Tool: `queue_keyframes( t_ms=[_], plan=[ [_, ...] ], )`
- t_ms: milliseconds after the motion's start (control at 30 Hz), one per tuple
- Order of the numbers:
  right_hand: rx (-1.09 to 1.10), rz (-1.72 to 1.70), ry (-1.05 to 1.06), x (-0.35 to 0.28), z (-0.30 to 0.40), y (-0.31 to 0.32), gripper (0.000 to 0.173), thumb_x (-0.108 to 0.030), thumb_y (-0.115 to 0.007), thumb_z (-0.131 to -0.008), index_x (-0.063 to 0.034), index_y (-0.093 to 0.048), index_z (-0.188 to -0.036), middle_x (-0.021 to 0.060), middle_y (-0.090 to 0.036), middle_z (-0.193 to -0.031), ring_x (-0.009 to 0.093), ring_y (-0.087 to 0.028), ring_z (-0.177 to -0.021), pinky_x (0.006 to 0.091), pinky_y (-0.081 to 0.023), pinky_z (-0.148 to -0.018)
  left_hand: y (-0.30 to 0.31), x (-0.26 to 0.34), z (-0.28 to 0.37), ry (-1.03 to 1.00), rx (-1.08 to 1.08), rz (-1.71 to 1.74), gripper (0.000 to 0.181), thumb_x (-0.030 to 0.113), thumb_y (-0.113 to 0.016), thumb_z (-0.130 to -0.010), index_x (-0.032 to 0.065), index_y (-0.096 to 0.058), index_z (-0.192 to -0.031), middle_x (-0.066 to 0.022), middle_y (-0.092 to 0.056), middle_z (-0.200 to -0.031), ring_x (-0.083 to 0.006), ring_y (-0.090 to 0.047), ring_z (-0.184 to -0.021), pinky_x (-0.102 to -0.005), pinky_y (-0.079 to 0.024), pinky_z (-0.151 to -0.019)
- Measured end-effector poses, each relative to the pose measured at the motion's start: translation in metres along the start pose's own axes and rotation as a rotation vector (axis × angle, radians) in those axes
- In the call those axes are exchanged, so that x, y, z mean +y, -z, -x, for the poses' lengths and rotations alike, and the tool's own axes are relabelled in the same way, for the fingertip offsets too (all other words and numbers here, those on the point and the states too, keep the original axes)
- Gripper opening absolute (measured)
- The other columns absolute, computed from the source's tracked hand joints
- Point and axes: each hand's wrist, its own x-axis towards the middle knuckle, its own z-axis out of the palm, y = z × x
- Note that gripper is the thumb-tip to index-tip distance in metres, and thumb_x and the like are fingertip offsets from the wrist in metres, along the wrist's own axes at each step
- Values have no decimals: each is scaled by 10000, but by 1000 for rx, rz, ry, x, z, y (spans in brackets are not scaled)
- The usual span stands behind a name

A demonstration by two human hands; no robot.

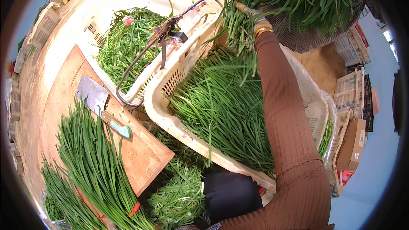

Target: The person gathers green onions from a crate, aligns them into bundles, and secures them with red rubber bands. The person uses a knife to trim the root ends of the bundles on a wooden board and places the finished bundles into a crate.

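My right hand (260, 19), in a worn glove with a gold-coloured band at the wrist, reaches to the top of the view. It is closed on loose leafy greens (236, 27) resembling Chinese chives, which partly hide the fingers. Below it, a white plastic crate (172, 118) holds a thick layer of the same greens (220, 108). At the lower left, a long bunch of chives (92, 147) tied with a red band (134, 209) overlaps a wooden board (150, 156). A small tan-grey patch beside its base may be my left hand (111, 224); most is cut off.
A cleaver (94, 94) with a wood and turquoise handle lies on the board. A second crate (139, 91) of loose trimmings, crossed by a bent metal rod (127, 73), stands behind. Trimmings (179, 191) heap below the board. Dark mesh (294, 38) and a cardboard box (351, 147) are at right.
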Motion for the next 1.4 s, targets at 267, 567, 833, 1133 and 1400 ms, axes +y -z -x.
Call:
queue_keyframes(
  t_ms=[267,567,833,1133,1400],
  plan=[
    [111,664,-63,-6,-13,-14,395,-183,-328,-950,-27,-373,-1309,28,-405,-1322,163,-403,-1162,281,-324,-967,-4,-3,0,25,44,3,380,284,-407,-923,22,-489,-1185,-97,-567,-1119,-225,-574,-962,-358,-492,-827],
    [-8,318,38,14,49,23,382,-245,-337,-953,-17,-431,-1245,36,-521,-1176,149,-518,-943,253,-434,-840,-8,-5,-6,9,-1,13,378,283,-412,-919,20,-495,-1178,-99,-572,-1113,-231,-579,-953,-367,-497,-821],
    [-46,92,-155,59,190,21,396,-277,-345,-948,-30,-436,-1243,43,-518,-1186,163,-517,-968,274,-443,-845,5,-12,5,-23,-71,56,377,282,-416,-916,18,-500,-1171,-100,-575,-1108,-236,-584,-946,-374,-503,-815],
    [-198,-170,-356,71,368,-19,412,-312,-353,-942,-44,-442,-1241,50,-515,-1198,179,-515,-997,299,-453,-851,60,-33,11,-235,-266,-13,367,247,-391,-921,-1,-493,-1172,-114,-567,-1118,-229,-579,-958,-362,-494,-830],
    [-248,-282,-42,-38,425,-35,427,-344,-360,-937,-56,-447,-1239,57,-512,-1209,193,-513,-1022,320,-461,-856,58,-28,7,0,-190,279,277,233,-487,-866,40,-541,-1057,-94,-609,-956,-225,-617,-798,-358,-541,-695]
  ],
)
